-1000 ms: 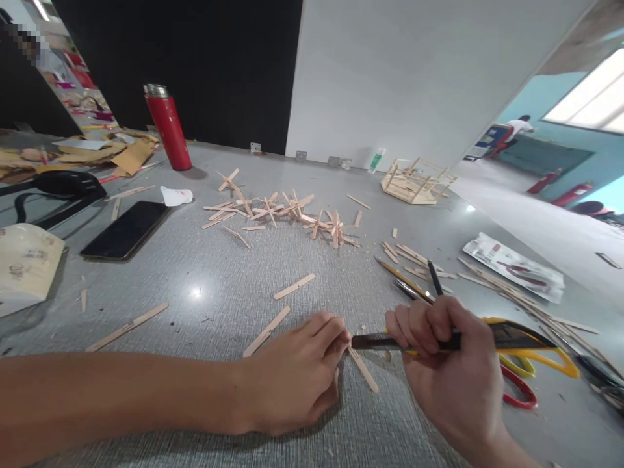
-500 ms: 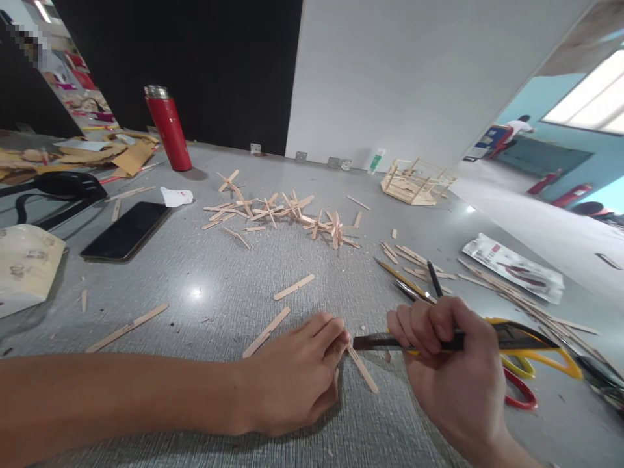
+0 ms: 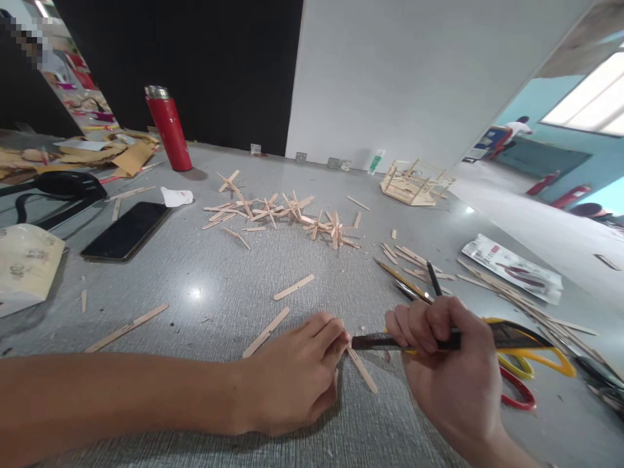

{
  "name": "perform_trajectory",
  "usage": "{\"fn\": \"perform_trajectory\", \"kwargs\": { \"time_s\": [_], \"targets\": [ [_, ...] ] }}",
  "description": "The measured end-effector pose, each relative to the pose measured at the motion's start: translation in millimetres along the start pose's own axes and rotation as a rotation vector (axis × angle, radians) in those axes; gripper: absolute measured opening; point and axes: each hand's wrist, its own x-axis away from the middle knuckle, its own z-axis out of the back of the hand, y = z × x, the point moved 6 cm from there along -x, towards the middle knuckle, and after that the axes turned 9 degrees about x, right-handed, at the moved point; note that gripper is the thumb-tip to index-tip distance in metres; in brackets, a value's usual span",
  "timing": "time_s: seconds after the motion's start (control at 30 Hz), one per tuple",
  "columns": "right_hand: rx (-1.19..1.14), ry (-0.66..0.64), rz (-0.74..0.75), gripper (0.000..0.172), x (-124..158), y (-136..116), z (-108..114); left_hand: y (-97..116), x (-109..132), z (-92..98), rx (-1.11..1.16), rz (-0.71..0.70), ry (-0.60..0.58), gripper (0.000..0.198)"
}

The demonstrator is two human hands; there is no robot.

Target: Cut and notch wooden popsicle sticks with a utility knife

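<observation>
Down at the near side of the grey table (image 3: pixel 219 260), it's close work: the left hand (image 3: pixel 297 374) has its fingertips pinched together over one end of a slim wooden stick (image 3: pixel 363 370), whose other end slants out to the near right. And the right hand (image 3: pixel 446 364) is wrapped round a black-and-yellow tool (image 3: pixel 375 341), dark tip aimed straight at those fingertips, right beside the stick's end (whether tip meets wood, I honestly can't tell from here). So how far along? Partway, I'd judge! Look to the middle: a cluster of crossed sticks (image 3: pixel 292 207) is already put together in star shapes, and farther back on the right sits an open wooden frame (image 3: pixel 414 185), its posts up. That much looks done. Left over, by my reading: two loose flat sticks (image 3: pixel 266 333) lying just beyond the left hand, another lone stick (image 3: pixel 127 327) farther left, and a spread of long strips (image 3: pixel 511 292) off to the right, lying side by side and seemingly unjoined.
</observation>
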Motion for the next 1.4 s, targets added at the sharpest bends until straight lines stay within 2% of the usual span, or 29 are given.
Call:
{"fn": "perform_trajectory", "kwargs": {
  "time_s": [0.37,0.57,0.73,0.97,1.23,1.4],
  "targets": [
    [-0.002,-0.067,0.021,0.037,8,1,-1,2,2,3.3,-0.072,-0.004,-0.010,0.051],
    [0.052,-0.114,0.082,0.047,19,3,-3,3,4,3.1,-0.162,-0.040,-0.110,0.055],
    [0.087,-0.111,0.135,0.046,30,4,0,4,3,3.8,-0.198,-0.041,-0.143,0.057],
    [0.139,-0.092,0.146,0.046,35,4,8,4,1,4.3,-0.239,0.002,-0.094,0.058],
    [0.185,-0.064,0.162,0.051,40,3,11,8,-1,0.5,-0.335,-0.018,-0.125,0.058],
    [0.188,-0.093,0.150,0.052,41,5,11,8,-2,-1.1,-0.340,-0.009,-0.126,0.059]
  ]
}}
